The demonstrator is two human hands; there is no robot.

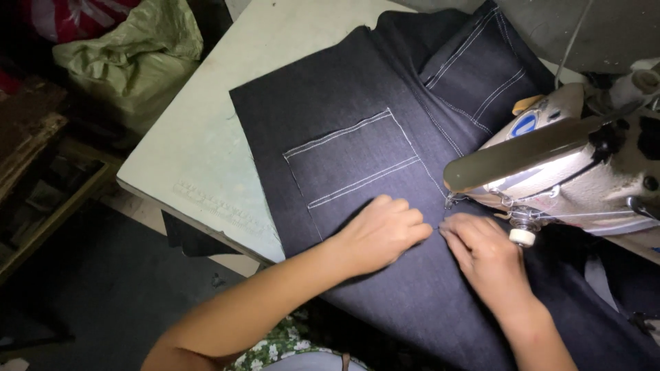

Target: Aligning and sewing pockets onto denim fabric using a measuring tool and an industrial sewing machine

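Note:
A dark denim panel [330, 103] lies spread over a pale green sewing table [206, 137]. A patch pocket [354, 161] outlined in white stitching sits on it. My left hand [378, 233] presses flat on the denim just below the pocket, fingers bent and pointing toward the needle. My right hand [485, 251] rests on the cloth beside it, fingertips nearly touching the left ones, right under the sewing machine head [557, 165]. Neither hand grips anything; both lie on the fabric. The needle itself is hard to make out.
More stitched denim [481, 69] is bunched behind the machine. A green sack [137, 55] stands on the floor at the far left, beside wooden shelving [41, 178]. The table's front edge [199, 220] runs diagonally toward me.

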